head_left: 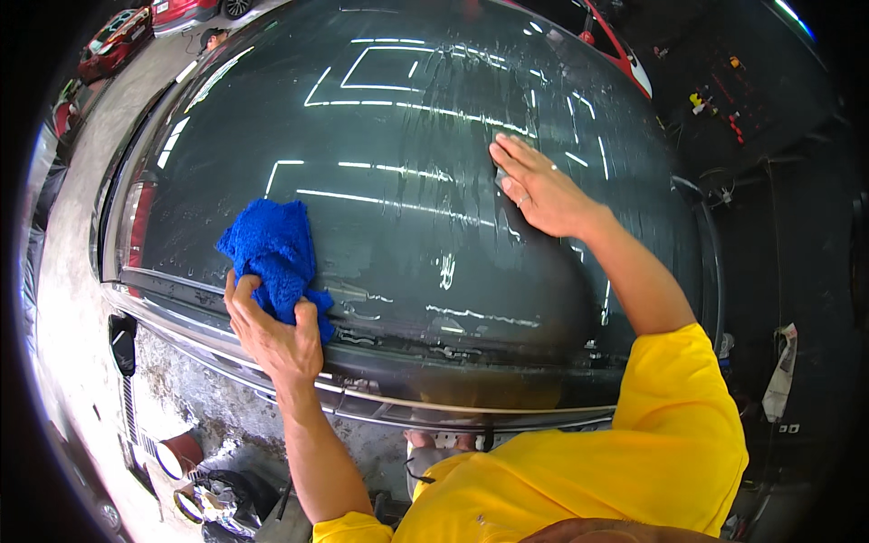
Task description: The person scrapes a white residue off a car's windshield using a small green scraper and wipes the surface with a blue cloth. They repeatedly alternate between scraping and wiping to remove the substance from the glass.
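Note:
A dark, glossy car roof (389, 244) fills the middle of the view, streaked with wet-looking marks and reflecting bright strips of light. On its near left part, my left hand (279, 339) grips a bunched blue microfiber towel (272, 249), thumb on one side and fingers on the other. The towel rests against the roof. Farther out and to the right, my right hand (543, 192) lies on the roof, fingers together and pointing to the far left. A small grey pad (501, 177) shows under these fingers; most of it is hidden by the hand.
The roof's near rail (434, 403) runs between me and the panel. A reddish-brown bucket (181, 452) and a black bag (243, 498) stand on the floor at lower left. Red cars (116, 41) are parked at far left. Tools hang on the dark right wall (769, 181).

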A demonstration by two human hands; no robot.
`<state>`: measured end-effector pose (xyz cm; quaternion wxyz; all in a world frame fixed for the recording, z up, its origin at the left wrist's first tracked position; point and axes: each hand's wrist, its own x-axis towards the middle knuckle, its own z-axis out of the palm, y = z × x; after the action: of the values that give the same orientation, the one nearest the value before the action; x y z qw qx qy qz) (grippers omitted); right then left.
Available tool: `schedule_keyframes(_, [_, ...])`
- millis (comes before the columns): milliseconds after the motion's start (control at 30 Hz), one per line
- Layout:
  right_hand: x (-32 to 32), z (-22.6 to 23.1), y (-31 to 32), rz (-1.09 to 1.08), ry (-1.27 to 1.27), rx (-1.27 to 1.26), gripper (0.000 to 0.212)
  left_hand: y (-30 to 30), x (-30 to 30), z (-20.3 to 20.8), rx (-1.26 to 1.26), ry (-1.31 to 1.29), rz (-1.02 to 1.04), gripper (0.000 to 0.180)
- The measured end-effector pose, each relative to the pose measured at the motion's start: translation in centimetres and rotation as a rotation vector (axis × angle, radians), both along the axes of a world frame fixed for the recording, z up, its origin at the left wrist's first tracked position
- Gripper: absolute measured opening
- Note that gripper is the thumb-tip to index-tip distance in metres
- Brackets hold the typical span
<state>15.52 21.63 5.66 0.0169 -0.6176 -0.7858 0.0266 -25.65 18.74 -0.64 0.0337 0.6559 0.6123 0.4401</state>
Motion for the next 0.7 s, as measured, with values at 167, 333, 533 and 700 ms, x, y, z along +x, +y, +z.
schedule_keyframes(167, [6.6,-0.2,11.2,-0.287,-0.021,0.08,0.062,0.4,0.5,0.1,0.008,-0.038,-0.054,0.06])
schedule_keyframes(333, [9.4,-1.1,16.0,-0.462,-0.028,0.068,0.064,0.7,0.1,-0.2,-0.004,-0.026,-0.05,0.059])
schedule_keyframes(533, [1.5,0.0,-5.9,-0.189,-0.015,-0.059,0.066,0.3,0.3,-0.1,0.029,0.013,-0.016,0.055])
schedule_keyframes(700, [6.9,-0.1,0.2,-0.265,-0.079,0.021,0.066,0.1,0.0,-0.1,0.007,-0.012,-0.06,0.057])
